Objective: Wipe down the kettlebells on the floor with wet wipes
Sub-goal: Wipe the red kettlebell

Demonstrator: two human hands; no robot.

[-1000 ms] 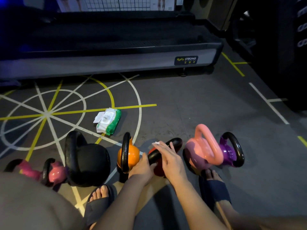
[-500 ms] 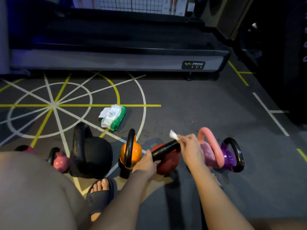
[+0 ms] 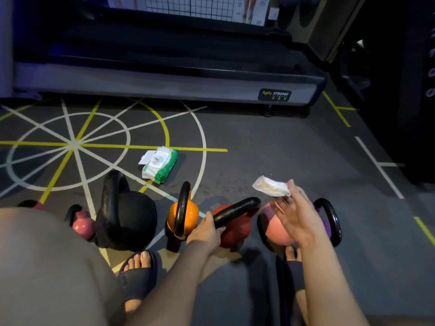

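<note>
- While the left hand [image 3: 207, 231] curls round the glossy black loop handle [image 3: 237, 208] of the round red kettlebell [image 3: 235, 232], that bell sits tilted on the grey floor [image 3: 282, 149].
- The right hand [image 3: 296, 215] pinches a crumpled white wet wipe [image 3: 270, 187] just above the pink kettlebell [image 3: 275, 229].

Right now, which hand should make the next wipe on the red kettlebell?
Right, probably. The right hand pinches the wet wipe, raised just right of the red kettlebell; the left hand grips that kettlebell's black handle and carries no wipe.
</note>
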